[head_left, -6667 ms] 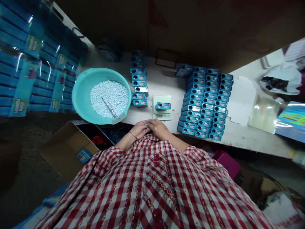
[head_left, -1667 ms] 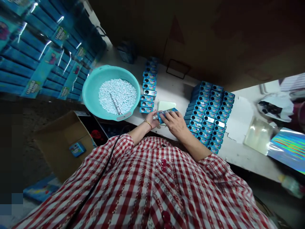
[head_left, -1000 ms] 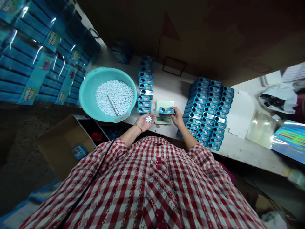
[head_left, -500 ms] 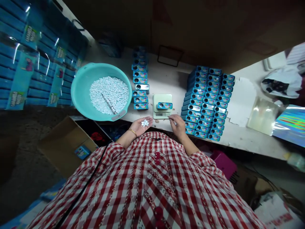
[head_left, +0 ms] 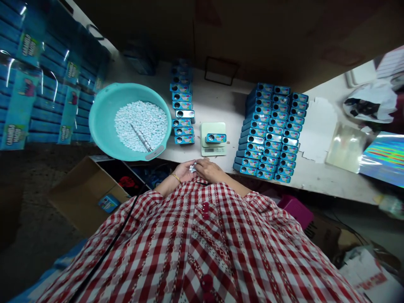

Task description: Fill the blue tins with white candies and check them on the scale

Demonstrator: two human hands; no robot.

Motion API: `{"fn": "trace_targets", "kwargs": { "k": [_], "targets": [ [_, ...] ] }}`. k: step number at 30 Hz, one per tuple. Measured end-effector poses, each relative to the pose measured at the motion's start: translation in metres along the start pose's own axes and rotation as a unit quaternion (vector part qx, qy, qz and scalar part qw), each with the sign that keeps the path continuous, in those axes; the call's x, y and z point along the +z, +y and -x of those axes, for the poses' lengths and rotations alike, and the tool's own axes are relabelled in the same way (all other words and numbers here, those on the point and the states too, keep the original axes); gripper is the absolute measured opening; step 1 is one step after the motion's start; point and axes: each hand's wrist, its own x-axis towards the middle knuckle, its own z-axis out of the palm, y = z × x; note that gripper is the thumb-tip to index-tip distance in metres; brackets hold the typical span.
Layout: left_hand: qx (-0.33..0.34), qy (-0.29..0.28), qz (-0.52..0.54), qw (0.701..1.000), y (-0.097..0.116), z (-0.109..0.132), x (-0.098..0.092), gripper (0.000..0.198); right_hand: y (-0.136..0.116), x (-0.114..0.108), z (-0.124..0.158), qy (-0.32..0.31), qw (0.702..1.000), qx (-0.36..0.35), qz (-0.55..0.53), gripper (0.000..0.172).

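A few small white candies (head_left: 192,168) lie in the cupped palm of my left hand (head_left: 183,171), in front of the table edge. My right hand (head_left: 210,171) reaches across to that palm, its bent fingers at the candies; what its fingertips pinch, if anything, is hidden. Just beyond the hands is a pale kitchen scale (head_left: 206,150). A small blue tin (head_left: 216,138) with a round dark opening rests on it. To the left, a turquoise basin (head_left: 96,126) holds many white candies, with a metal scoop-like tool (head_left: 142,138) lying in them.
One column of blue tins (head_left: 183,122) stands between basin and scale. Several columns of tins (head_left: 269,143) fill the table's right side, some with candies on top. Wrapped blue packs (head_left: 66,101) are stacked far left. An open cardboard box (head_left: 75,195) sits below the basin.
My right hand has moved from beside the scale leftward and toward me, to the left palm. The left fingers have curled in more around the candies. The view has shifted slightly.
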Motion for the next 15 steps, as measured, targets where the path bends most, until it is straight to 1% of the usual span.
{"fn": "trace_targets", "kwargs": {
  "k": [2, 4, 7, 10, 11, 12, 14, 15],
  "targets": [
    [-0.006, -0.002, -0.003, 1.000, 0.000, 0.001, 0.002, 0.031, 0.002, 0.001, 0.000, -0.003, 1.000, -0.006, -0.004, 0.019],
    [-0.001, -0.013, 0.001, 1.000, 0.001, 0.000, 0.004, 0.031, 0.004, 0.002, 0.001, 0.015, 0.999, -0.014, -0.027, 0.018],
    [0.017, -0.026, 0.010, 0.999, 0.002, -0.002, 0.008, 0.029, 0.006, 0.000, 0.004, 0.069, 0.995, -0.027, -0.066, 0.021],
    [0.027, -0.022, 0.014, 0.999, 0.003, -0.005, 0.016, 0.026, 0.013, -0.011, 0.011, 0.134, 0.987, -0.036, -0.084, 0.023],
    [0.029, -0.017, 0.015, 0.999, 0.005, -0.006, 0.018, 0.026, 0.019, -0.016, 0.013, 0.173, 0.981, -0.016, -0.084, 0.024],
    [0.033, -0.009, 0.017, 0.999, 0.006, -0.007, 0.021, 0.025, 0.028, -0.021, 0.015, 0.222, 0.971, 0.024, -0.081, 0.024],
    [0.049, 0.015, 0.023, 0.998, 0.010, -0.009, 0.024, 0.024, 0.053, -0.029, 0.018, 0.314, 0.938, 0.129, -0.071, 0.029],
    [0.060, 0.027, 0.028, 0.997, 0.013, -0.009, 0.025, 0.024, 0.067, -0.031, 0.017, 0.337, 0.924, 0.169, -0.072, 0.034]
  ]
}}
